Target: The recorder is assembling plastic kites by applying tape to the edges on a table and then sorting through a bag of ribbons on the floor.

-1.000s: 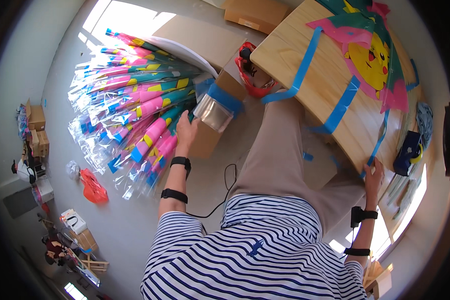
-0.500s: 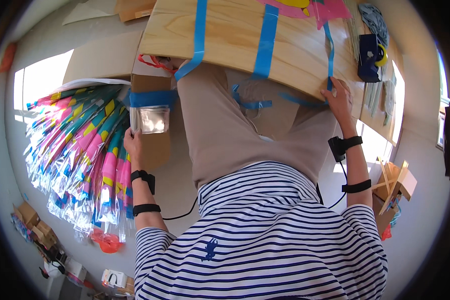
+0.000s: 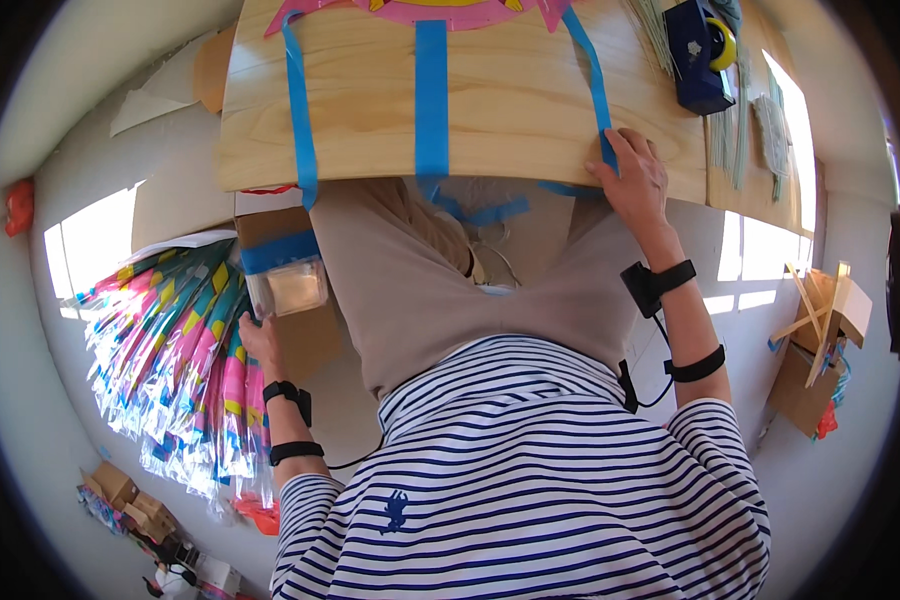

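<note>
My left hand [image 3: 261, 342] is at the lower left corner of a stack of clear plastic bags [image 3: 290, 288], fingers drawn together at its edge; its fingertips are partly hidden. The bags rest against a cardboard box [image 3: 270, 226] banded with blue tape [image 3: 280, 252]. Flat on the near right part of the wooden table [image 3: 510, 120] lies my right hand [image 3: 636, 182], fingers extended beside a strip of blue tape [image 3: 594, 85]. At the table's far side is a pink and yellow sheet [image 3: 440, 14], partly out of view.
Many colourful folded pieces in clear wrappers [image 3: 175, 350] fan out at the left. A dark blue tape dispenser [image 3: 698, 60] with a yellow core stands at the far right, near thin pale sticks [image 3: 742, 150]. A box with wooden pieces [image 3: 815, 340] sits on the floor at right.
The view has shifted, so the table appears lower and squarer. My right hand has slid onto the tabletop from the tape at the edge. My left hand stays by the bags.
</note>
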Motion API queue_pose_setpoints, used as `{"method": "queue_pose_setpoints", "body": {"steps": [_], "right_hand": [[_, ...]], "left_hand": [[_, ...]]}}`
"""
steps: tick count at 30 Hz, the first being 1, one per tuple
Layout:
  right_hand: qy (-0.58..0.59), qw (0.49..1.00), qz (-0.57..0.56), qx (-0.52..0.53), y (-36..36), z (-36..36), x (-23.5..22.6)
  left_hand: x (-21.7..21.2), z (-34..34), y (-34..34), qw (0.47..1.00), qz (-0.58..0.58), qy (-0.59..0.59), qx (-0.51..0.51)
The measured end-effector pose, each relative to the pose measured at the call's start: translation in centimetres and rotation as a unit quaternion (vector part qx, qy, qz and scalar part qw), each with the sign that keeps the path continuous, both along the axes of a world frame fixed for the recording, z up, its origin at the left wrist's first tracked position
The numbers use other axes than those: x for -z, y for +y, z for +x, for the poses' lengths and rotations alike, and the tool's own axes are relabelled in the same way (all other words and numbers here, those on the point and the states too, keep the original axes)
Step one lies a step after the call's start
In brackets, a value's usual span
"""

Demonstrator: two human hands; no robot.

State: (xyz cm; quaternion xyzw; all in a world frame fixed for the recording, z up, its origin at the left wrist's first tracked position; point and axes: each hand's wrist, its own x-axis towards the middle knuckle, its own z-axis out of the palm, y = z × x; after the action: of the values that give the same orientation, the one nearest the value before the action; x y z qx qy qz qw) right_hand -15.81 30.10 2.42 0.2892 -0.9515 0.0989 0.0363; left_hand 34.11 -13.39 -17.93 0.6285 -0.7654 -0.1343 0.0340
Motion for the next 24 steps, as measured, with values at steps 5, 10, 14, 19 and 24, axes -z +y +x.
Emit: {"method": "queue_pose_setpoints", "body": {"steps": [5,10,14,19,24], "right_hand": [[-0.051,0.993,-0.101,0.018,1.5,0.6,-0.1],[-0.089,0.992,-0.059,0.065,6.4,4.5,-2.7],[-0.130,0.984,0.010,0.123,11.9,8.4,-4.1],[-0.185,0.958,0.043,0.215,14.8,9.1,-5.0],[-0.194,0.945,0.065,0.253,15.1,8.8,-5.4]], "left_hand": [[-6.6,-6.9,0.7,0.989,-0.011,0.128,0.067],[-13.1,-14.9,2.7,0.942,-0.077,0.255,0.202],[-16.3,-19.2,5.1,0.906,-0.030,0.321,0.273],[-17.1,-20.7,7.7,0.865,0.031,0.314,0.391],[-17.5,-20.9,8.7,0.868,0.054,0.319,0.378]]}}
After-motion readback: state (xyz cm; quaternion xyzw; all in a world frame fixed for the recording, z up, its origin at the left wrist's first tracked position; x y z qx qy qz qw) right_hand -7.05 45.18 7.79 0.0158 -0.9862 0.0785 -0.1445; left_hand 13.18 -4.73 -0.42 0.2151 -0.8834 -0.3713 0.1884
